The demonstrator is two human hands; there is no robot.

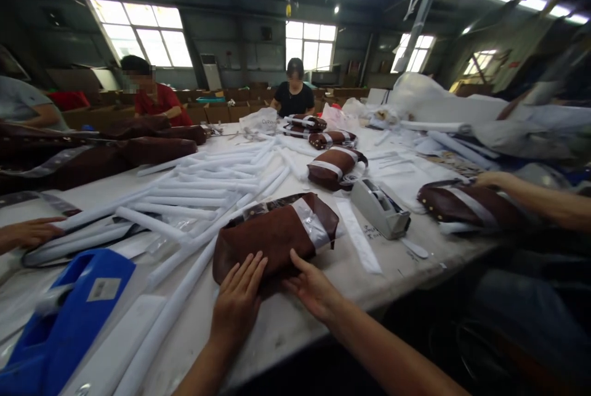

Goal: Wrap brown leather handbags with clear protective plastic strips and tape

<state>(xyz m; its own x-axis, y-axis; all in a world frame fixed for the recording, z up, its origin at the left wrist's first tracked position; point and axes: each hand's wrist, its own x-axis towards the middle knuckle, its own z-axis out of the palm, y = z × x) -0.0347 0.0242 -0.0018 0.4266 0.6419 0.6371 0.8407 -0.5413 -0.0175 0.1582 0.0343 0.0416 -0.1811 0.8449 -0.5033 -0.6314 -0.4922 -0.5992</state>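
Observation:
A brown leather-look bag lies on the white table in front of me, a clear and whitish band wrapped round its right end. My left hand rests flat on the bag's near side with fingers stretched out; its thumb is hidden. At the bag's lower near edge is my right hand, its thumb against the side and its fingers reaching beneath, partly out of sight. Just right of the bag stands a grey tape dispenser, and a flat white strip lies between them.
Many white rolled tubes spread over the left. A blue tape dispenser is at near left. Another wrapped bag lies beyond. Co-workers' hands are at the left edge and on a brown bag at right. The table's near edge drops off below.

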